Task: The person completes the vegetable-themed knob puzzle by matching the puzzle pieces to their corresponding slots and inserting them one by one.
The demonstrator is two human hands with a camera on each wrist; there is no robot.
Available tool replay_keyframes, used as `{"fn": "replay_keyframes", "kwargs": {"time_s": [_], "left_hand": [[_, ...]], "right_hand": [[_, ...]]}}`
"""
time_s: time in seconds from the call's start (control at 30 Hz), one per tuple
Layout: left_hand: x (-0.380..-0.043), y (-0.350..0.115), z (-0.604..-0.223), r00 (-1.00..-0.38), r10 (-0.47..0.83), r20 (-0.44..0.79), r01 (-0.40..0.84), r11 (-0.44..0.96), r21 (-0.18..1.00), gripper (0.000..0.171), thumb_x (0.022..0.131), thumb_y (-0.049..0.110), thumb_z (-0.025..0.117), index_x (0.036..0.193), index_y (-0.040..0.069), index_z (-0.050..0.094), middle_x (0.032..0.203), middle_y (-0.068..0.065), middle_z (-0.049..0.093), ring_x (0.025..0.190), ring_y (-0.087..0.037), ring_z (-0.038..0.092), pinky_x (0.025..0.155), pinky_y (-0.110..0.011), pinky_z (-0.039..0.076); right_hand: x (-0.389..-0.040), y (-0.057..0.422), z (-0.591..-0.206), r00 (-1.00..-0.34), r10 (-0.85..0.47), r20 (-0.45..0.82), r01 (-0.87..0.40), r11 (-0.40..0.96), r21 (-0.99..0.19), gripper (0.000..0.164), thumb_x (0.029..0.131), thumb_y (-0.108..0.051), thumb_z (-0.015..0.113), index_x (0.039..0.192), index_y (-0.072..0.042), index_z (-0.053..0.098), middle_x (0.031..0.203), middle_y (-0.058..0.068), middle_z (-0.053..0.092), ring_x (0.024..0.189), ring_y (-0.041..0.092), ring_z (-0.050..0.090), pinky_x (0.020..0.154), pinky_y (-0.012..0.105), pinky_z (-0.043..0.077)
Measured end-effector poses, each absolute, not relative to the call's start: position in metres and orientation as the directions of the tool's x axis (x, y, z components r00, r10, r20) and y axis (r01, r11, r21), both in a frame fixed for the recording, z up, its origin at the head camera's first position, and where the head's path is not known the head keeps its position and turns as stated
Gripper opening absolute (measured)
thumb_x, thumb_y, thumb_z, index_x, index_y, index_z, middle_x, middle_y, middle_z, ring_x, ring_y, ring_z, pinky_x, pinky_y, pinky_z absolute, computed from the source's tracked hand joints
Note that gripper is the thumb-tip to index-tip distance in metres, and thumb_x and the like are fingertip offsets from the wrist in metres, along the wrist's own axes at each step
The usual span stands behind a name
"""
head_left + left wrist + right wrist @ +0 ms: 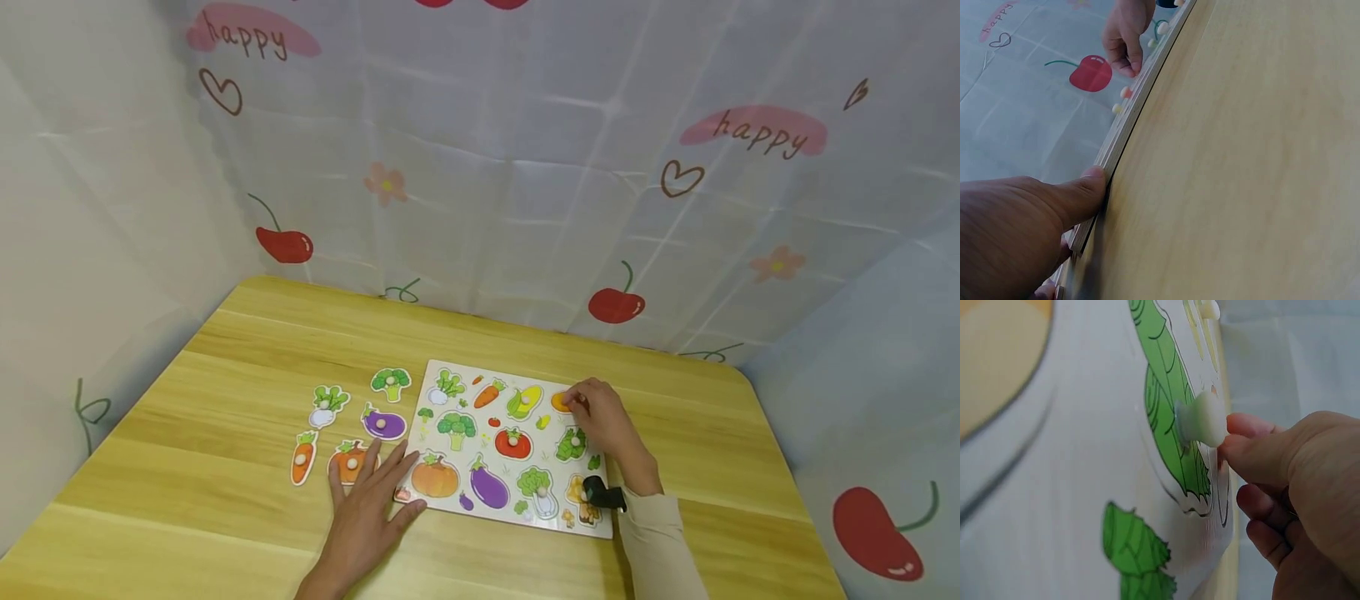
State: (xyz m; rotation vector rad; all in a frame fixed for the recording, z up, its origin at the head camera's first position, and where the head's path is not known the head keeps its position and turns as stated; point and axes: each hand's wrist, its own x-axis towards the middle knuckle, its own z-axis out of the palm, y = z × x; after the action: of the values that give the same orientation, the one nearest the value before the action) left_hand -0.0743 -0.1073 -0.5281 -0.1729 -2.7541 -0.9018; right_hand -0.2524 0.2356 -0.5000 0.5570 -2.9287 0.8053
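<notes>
- Left hand (360,517): fingers spread apart, thumb on the edge, parked at the puzzle board (468,448)'s 8 o'clock corner.
- Right hand (606,425): bent downward, fingertips pinched onto the orange piece (558,402), board's 1–2 o'clock.

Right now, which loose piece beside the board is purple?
The loose eggplant; the carrot and pumpkin are mainly orange, the broccoli green, the radish green and white.

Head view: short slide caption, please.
Left hand at the edge of a vegetable puzzle board, right hand at an orange piece in its far right corner, five loose pieces alongside.
</notes>
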Motion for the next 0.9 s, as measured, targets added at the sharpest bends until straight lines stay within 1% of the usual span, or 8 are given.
{"fn": "replay_keyframes", "kwargs": {"time_s": [0.13, 0.33, 0.47, 0.53, 0.67, 0.77, 0.83, 0.9], "left_hand": [[-0.075, -0.107, -0.528, -0.964, 0.042, 0.261, 0.188, 0.802, 0.567, 0.064, 0.081, 0.033, 0.081, 0.139, 0.016, 0.060, 0.151, -0.007, 0.051, 0.148, -0.041, 0.030, 0.111, -0.074, -0.003], [-0.074, -0.107, -0.527, -0.963, 0.045, 0.264, 0.192, 0.804, 0.563, 0.063, 0.082, 0.033, 0.080, 0.139, 0.015, 0.061, 0.151, -0.008, 0.052, 0.148, -0.042, 0.031, 0.111, -0.074, -0.002], [-0.074, -0.108, -0.527, -0.962, 0.044, 0.268, 0.193, 0.803, 0.563, 0.063, 0.081, 0.032, 0.081, 0.138, 0.014, 0.061, 0.151, -0.008, 0.052, 0.148, -0.042, 0.031, 0.110, -0.075, -0.002], [-0.074, -0.109, -0.527, -0.963, 0.043, 0.268, 0.192, 0.804, 0.562, 0.063, 0.081, 0.032, 0.081, 0.138, 0.014, 0.061, 0.151, -0.007, 0.052, 0.148, -0.042, 0.031, 0.110, -0.075, -0.002], [-0.074, -0.110, -0.527, -0.964, 0.039, 0.265, 0.188, 0.803, 0.566, 0.063, 0.081, 0.032, 0.081, 0.139, 0.015, 0.061, 0.151, -0.007, 0.051, 0.148, -0.041, 0.031, 0.110, -0.075, -0.003], [-0.074, -0.110, -0.527, -0.964, 0.037, 0.262, 0.187, 0.797, 0.574, 0.064, 0.081, 0.032, 0.081, 0.139, 0.015, 0.060, 0.152, -0.007, 0.051, 0.148, -0.042, 0.030, 0.110, -0.076, -0.004], [-0.074, -0.109, -0.527, -0.964, 0.039, 0.263, 0.190, 0.796, 0.574, 0.064, 0.081, 0.032, 0.081, 0.139, 0.015, 0.060, 0.151, -0.007, 0.051, 0.148, -0.042, 0.030, 0.110, -0.076, -0.003], [-0.073, -0.108, -0.528, -0.963, 0.044, 0.267, 0.195, 0.797, 0.571, 0.063, 0.081, 0.033, 0.080, 0.139, 0.015, 0.060, 0.151, -0.008, 0.051, 0.148, -0.042, 0.031, 0.110, -0.076, -0.003]], "right_hand": [[-0.246, 0.240, -0.496, -0.930, -0.335, 0.150, -0.363, 0.774, -0.519, 0.015, 0.093, -0.001, 0.066, 0.108, -0.001, 0.071, 0.104, 0.014, 0.066, 0.085, 0.023, 0.054, 0.078, 0.037, 0.045], [-0.229, 0.251, -0.487, -0.935, -0.300, 0.191, -0.355, 0.744, -0.567, 0.025, 0.095, -0.006, 0.067, 0.119, 0.000, 0.066, 0.121, 0.021, 0.065, 0.099, 0.035, 0.062, 0.088, 0.053, 0.052], [-0.214, 0.261, -0.486, -0.941, -0.271, 0.204, -0.339, 0.720, -0.606, 0.030, 0.095, -0.007, 0.067, 0.124, 0.000, 0.064, 0.128, 0.022, 0.063, 0.110, 0.041, 0.061, 0.094, 0.059, 0.050], [-0.206, 0.267, -0.486, -0.942, -0.258, 0.215, -0.336, 0.704, -0.626, 0.032, 0.095, -0.008, 0.067, 0.126, 0.000, 0.063, 0.131, 0.021, 0.062, 0.114, 0.042, 0.059, 0.096, 0.060, 0.048], [-0.190, 0.276, -0.487, -0.946, -0.243, 0.215, -0.324, 0.666, -0.672, 0.035, 0.096, -0.012, 0.067, 0.130, -0.002, 0.061, 0.136, 0.018, 0.060, 0.120, 0.040, 0.057, 0.098, 0.059, 0.045], [-0.178, 0.284, -0.488, -0.953, -0.247, 0.177, -0.295, 0.616, -0.730, 0.040, 0.097, -0.016, 0.066, 0.134, -0.003, 0.059, 0.143, 0.017, 0.055, 0.128, 0.042, 0.051, 0.104, 0.064, 0.039], [-0.170, 0.290, -0.489, -0.958, -0.259, 0.123, -0.252, 0.557, -0.792, 0.044, 0.098, -0.015, 0.064, 0.139, -0.003, 0.054, 0.151, 0.018, 0.048, 0.137, 0.045, 0.041, 0.109, 0.069, 0.031], [-0.161, 0.296, -0.490, -0.961, -0.271, 0.055, -0.193, 0.512, -0.837, 0.047, 0.099, -0.015, 0.063, 0.143, -0.004, 0.050, 0.158, 0.019, 0.038, 0.145, 0.049, 0.027, 0.110, 0.074, 0.022]]}}
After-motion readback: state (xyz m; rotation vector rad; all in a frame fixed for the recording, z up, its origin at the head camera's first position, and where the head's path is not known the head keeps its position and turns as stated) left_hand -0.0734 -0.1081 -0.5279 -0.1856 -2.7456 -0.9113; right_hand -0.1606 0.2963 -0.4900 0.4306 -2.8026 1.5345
